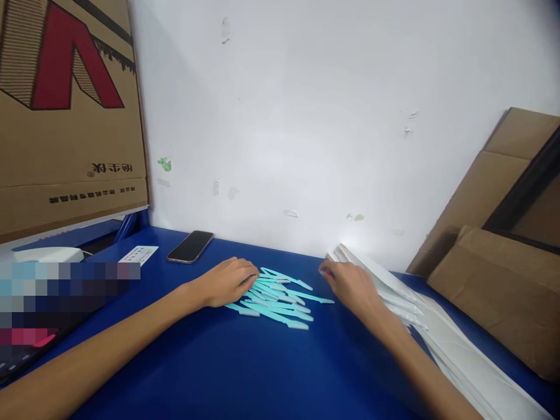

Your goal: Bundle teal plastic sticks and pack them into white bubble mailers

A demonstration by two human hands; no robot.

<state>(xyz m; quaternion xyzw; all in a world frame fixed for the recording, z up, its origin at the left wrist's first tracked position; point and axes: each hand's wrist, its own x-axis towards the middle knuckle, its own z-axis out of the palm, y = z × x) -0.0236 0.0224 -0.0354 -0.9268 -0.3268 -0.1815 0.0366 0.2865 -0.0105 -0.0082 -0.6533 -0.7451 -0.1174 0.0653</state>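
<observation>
A loose pile of turquoise eyebrow razors (280,300) lies on the blue table, most of their handles pointing left and their pale covered ends right. Over the left end of the pile, my left hand (231,281) is closed with its fingers curled down on several razors. To the right of the pile, my right hand (352,286) is closed, thumb and fingertips drawn together. Whatever may be between them is too small or hidden. Just behind and beside that hand lies a stack of white plastic bags (389,286).
A phone (191,247) and a printed card (139,255) lie at the back left of the blue table (245,373). A large carton (74,146) stands at the left. Folded cardboard (503,291) leans at the right, and a white wall (284,116) closes the back.
</observation>
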